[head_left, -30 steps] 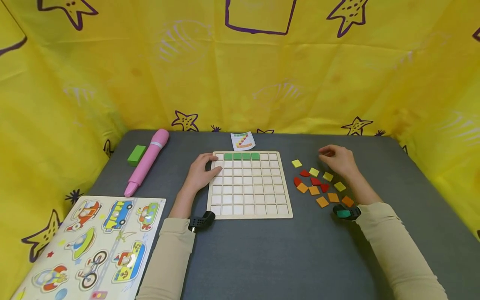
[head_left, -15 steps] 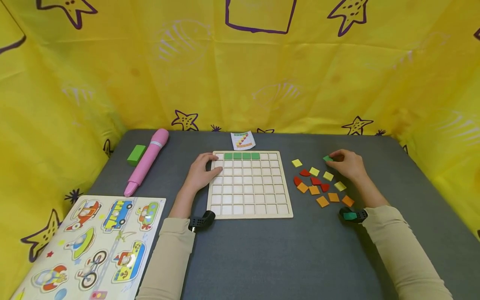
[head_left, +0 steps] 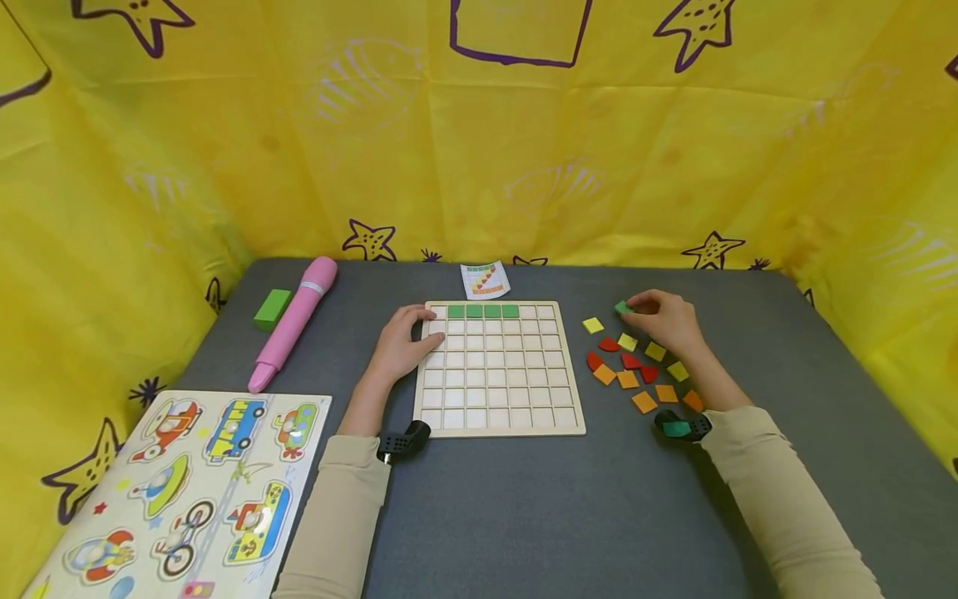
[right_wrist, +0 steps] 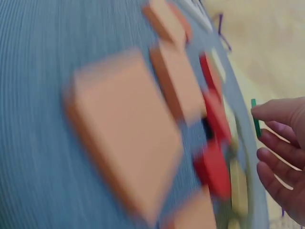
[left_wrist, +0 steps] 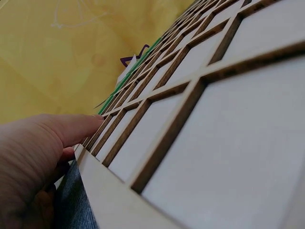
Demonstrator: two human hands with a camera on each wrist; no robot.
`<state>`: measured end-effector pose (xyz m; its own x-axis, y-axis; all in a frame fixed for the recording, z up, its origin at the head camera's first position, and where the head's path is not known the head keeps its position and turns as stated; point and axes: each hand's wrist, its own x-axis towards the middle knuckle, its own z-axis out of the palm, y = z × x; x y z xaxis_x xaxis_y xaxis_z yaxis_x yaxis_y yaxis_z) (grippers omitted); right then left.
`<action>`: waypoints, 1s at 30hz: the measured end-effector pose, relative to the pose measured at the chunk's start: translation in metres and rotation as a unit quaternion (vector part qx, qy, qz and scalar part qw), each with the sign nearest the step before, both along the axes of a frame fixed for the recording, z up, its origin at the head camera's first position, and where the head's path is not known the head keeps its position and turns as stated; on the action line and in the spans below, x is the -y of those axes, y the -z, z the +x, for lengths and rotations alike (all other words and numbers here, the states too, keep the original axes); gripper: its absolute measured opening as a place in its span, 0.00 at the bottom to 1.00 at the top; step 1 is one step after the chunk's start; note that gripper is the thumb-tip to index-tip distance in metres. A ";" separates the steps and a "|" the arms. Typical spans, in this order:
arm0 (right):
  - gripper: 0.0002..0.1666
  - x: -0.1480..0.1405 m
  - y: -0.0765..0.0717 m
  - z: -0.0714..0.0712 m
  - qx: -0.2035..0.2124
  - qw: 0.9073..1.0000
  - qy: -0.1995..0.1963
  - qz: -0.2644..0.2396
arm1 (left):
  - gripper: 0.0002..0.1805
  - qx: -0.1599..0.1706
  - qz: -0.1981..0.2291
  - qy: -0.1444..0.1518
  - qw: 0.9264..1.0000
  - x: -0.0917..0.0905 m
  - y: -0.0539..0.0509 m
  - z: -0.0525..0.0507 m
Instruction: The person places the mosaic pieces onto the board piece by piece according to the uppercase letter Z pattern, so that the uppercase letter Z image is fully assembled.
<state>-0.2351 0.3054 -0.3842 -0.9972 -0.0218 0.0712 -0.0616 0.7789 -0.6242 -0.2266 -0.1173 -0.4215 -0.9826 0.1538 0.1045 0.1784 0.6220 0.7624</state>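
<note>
A wooden grid board [head_left: 496, 370] lies flat, with a row of green tiles [head_left: 475, 312] in its top row. The left hand [head_left: 400, 343] rests on the board's upper left edge, thumb on top; in the left wrist view the hand [left_wrist: 43, 148] touches the frame [left_wrist: 119, 205]. To the right of the board, the right hand [head_left: 669, 320] pinches a green tile [head_left: 622, 308] between thumb and fingers; the right wrist view shows that tile [right_wrist: 256, 118] edge-on in the hand [right_wrist: 286, 138]. Below it lie loose yellow [head_left: 627, 342], red [head_left: 630, 362] and orange tiles [head_left: 644, 403].
A small pattern card [head_left: 485, 281] lies behind the board. At the left are a green block [head_left: 273, 309], a pink microphone-shaped object [head_left: 293, 324] and a picture puzzle board [head_left: 202, 491]. A yellow patterned cloth [head_left: 479, 150] hangs behind and beside the grey table [head_left: 524, 516].
The right hand first moved slightly right, where a green tile became visible in its fingers, then moved left with it toward the board. The left hand has stayed on the board's edge.
</note>
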 end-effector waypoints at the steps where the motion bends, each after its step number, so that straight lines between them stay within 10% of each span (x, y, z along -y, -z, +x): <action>1: 0.22 0.007 0.000 -0.002 -0.001 1.000 -0.005 -0.005 | 0.22 0.000 0.000 0.000 1.000 0.000 0.000 0.000; 15: 0.15 0.107 0.003 -0.028 0.002 0.993 -0.108 -0.039 | 0.22 0.002 0.006 0.004 1.000 0.003 0.000 0.001; 30: 0.11 0.122 0.013 -0.031 -0.015 0.987 -0.156 -0.035 | 0.22 -0.006 0.010 0.010 1.000 0.001 0.001 0.000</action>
<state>-0.2661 0.1836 -0.3972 -0.9401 -0.3216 0.1128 -0.3110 0.6743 -0.6697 -0.2264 -0.1182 -0.4224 -0.9777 0.1721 0.1202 0.2011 0.6033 0.7717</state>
